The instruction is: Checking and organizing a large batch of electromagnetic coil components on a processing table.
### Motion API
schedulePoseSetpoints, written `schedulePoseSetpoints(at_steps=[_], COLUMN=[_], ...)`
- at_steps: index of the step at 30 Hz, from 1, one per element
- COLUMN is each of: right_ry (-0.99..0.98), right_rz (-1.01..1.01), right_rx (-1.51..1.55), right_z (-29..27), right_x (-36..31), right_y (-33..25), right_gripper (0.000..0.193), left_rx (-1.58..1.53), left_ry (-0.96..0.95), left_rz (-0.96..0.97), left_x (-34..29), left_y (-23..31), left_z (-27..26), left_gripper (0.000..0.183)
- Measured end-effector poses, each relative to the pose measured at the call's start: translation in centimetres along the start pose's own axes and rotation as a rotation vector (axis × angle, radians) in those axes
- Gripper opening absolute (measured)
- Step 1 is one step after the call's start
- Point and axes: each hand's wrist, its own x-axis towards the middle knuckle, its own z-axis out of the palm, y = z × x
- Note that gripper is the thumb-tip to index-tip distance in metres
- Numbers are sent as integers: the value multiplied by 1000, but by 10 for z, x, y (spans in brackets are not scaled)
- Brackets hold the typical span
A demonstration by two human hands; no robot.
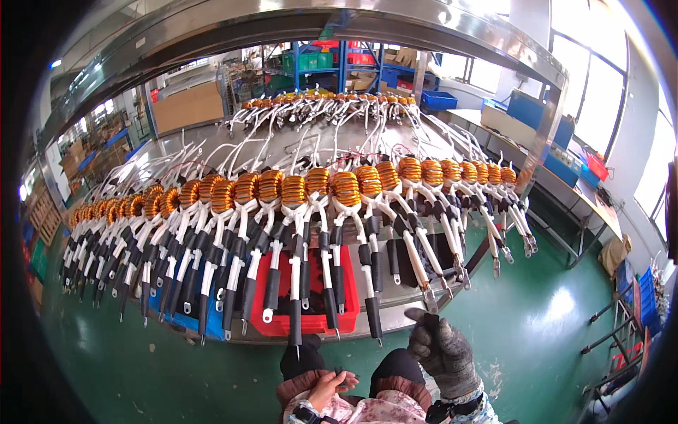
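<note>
A long row of copper-wound ring coils [345,189] lies along the metal table's front, their white leads hanging over the edge. Many leads end in black sleeves [373,316] and metal lugs. My right hand [452,357], in a grey glove, pinches a short black sleeve [418,314] just below a bare lug [430,298] on the right of centre. Low in front of my lap is my bare left hand [328,390], its fingers curled around small black pieces [340,370], partly hidden.
Under the hanging leads stand a red bin [272,324] with black pieces inside and a blue bin [176,319]. A second row of coils [332,99] lies at the table's back. A metal frame [554,134] rises around the table. At right is a bench [593,212].
</note>
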Motion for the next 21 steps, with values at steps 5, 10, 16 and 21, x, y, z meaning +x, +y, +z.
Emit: schedulePoseSetpoints(at_steps=[5,10,16,21], right_ry=[-53,-63,-9,129], right_rz=[-48,-25,112,133], right_rx=[11,57,301,178], right_z=[-8,21,10,-24], right_x=[0,-2,17,31], right_y=[3,-10,-2,15], right_gripper=[44,38,30,30], left_rx=[-23,-37,-26,4], left_ry=[3,-2,-3,-13], left_rz=[14,24,0,8], left_x=[3,-2,3,7], left_y=[-12,-9,-18,-24], left_z=[-8,-6,-10,-11], left_gripper=[31,31,32,32])
